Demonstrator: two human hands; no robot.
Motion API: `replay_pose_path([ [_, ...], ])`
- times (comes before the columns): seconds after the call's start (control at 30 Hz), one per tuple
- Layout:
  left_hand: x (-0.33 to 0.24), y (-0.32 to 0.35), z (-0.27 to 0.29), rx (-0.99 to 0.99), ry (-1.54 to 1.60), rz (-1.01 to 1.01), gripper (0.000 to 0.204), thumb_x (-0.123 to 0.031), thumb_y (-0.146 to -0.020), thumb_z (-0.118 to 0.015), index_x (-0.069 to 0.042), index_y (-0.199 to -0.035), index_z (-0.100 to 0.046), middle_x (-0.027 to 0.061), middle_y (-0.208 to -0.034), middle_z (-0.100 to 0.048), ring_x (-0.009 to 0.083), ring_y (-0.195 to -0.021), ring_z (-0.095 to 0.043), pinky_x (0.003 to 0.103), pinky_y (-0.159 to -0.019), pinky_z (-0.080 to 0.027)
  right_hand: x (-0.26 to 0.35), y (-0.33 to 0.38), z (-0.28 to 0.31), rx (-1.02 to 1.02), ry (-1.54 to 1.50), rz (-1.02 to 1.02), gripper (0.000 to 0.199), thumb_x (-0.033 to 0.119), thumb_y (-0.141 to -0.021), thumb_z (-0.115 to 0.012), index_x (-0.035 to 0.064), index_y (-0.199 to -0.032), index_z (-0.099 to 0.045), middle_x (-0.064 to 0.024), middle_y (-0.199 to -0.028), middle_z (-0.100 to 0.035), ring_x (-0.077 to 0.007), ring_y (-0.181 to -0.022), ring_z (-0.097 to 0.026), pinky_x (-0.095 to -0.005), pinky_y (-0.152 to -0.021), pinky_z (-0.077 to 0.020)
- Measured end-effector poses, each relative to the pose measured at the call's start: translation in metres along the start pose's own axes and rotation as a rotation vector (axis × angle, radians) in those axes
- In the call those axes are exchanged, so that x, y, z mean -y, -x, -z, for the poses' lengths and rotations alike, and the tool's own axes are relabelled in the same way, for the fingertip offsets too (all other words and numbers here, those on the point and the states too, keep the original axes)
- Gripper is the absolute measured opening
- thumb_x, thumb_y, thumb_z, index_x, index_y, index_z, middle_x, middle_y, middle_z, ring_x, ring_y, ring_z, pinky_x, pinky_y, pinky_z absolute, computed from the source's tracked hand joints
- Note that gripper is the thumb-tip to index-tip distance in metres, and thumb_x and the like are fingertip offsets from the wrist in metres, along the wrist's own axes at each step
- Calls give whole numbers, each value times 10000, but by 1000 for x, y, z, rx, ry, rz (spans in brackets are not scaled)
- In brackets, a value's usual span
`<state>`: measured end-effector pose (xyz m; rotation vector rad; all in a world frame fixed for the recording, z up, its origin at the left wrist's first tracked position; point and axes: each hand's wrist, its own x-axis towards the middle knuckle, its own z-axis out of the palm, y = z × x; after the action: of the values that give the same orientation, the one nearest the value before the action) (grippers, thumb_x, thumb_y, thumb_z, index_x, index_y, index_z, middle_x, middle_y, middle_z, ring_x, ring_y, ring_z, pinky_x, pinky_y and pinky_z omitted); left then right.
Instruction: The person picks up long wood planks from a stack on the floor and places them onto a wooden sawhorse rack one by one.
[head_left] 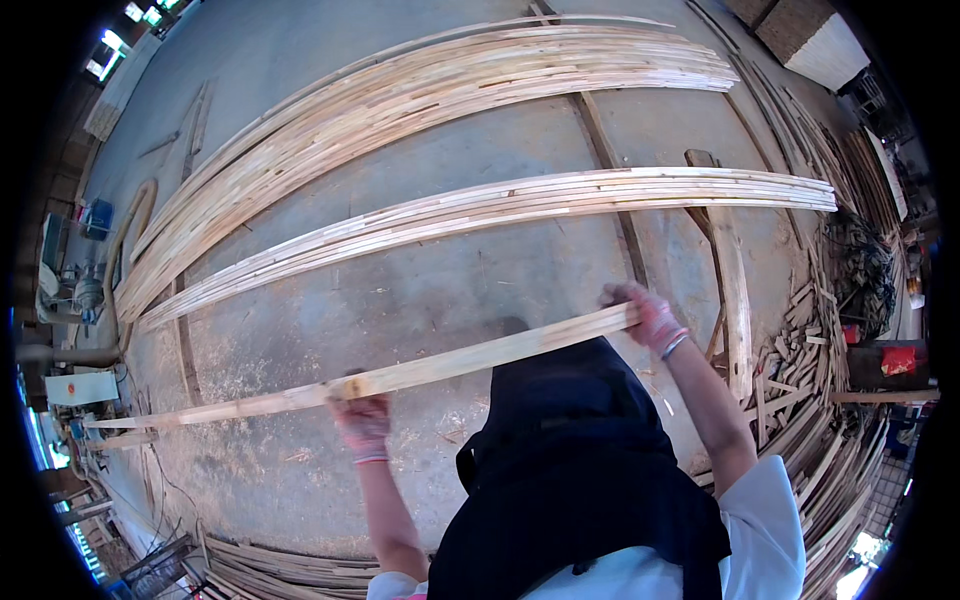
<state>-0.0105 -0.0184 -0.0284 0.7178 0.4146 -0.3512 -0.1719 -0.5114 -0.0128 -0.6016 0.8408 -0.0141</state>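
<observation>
I hold a long pale wooden strip (pixel 450 365) across my front, above a grey concrete floor (pixel 420 290). My left hand (pixel 362 418), in a pink glove, grips the strip near its middle from below. My right hand (pixel 648 316), also gloved, is closed around the strip's right end. The strip runs left and down to about the floor's left edge. A dark apron (pixel 575 470) covers my front below the strip.
Two long rows of similar strips lie on the floor ahead: a narrow row (pixel 560 200) and a wider pile (pixel 420 90) beyond it. Offcuts and scrap wood (pixel 810 380) heap at the right. Machinery (pixel 75 290) stands at the left edge. More strips (pixel 280 570) lie at the bottom.
</observation>
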Motion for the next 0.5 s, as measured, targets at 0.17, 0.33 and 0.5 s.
replay_pose_path([
  [0.17, 129, 24, -61, 313, -55, 436, 678, -546, -760, -589, -70, -1232, -489, 120, -1155, -582, 300, -1090, -532, 512, -999, -354, -38, -6, -61, 509, 1615, 682, 308, 244, -852, -527, 72, -1104, -569, -110, -1063, -607, -202, -1012, -566, -293, -891, -417],
  [0.33, 163, 23, -111, 341, -19, 661, 498, -369, -785, -652, -71, -1161, -520, 129, -1112, -589, 306, -1021, -565, 491, -905, -446, -60, -41, -108, 447, 740, -207, 380, 360, -886, -488, 64, -1111, -566, -83, -1057, -611, -171, -921, -566, -283, -813, -430],
  [0.5, 123, -13, -78, -81, 0, 256, 419, -387, -813, -615, -90, -1098, -539, 49, -930, -594, 180, -792, -569, 407, -838, -485, -29, -125, -61, 382, 51, -516, 371, 365, -895, -477, 86, -1128, -551, -51, -983, -601, -175, -787, -551, -329, -670, -444],
])
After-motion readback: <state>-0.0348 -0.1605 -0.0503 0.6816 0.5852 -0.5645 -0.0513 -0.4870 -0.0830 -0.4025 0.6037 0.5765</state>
